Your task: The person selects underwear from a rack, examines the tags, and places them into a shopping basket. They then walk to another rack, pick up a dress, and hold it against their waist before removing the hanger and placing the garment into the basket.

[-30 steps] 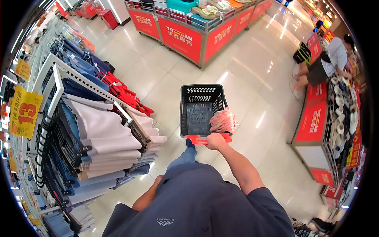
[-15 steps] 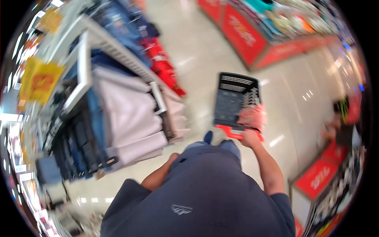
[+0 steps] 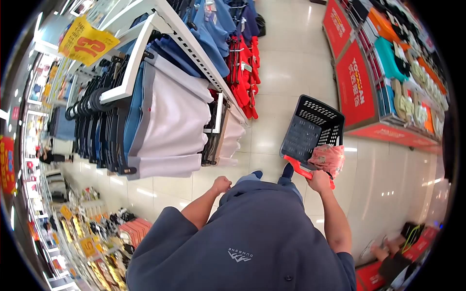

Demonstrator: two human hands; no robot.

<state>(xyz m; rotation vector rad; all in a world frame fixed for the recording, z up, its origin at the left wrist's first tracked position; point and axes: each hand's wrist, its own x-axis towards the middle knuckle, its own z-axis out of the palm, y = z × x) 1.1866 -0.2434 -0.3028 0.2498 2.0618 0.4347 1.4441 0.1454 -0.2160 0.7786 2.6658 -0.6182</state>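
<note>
The right hand point(image 3: 320, 181) is closed around the red handle point(image 3: 302, 169) of the black basket point(image 3: 313, 131), which is just ahead of this hand, with pink cloth point(image 3: 327, 159) lying in its near corner. The left hand point(image 3: 222, 185) is loosely curled and holds nothing that I can see; hanging clothes point(image 3: 170, 116) are ahead of it.

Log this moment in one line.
right hand: grips red handle of black basket | left hand: curled, nothing visible inside | pink cloth: at basket's near right corner | clothes: hanging, left
</note>
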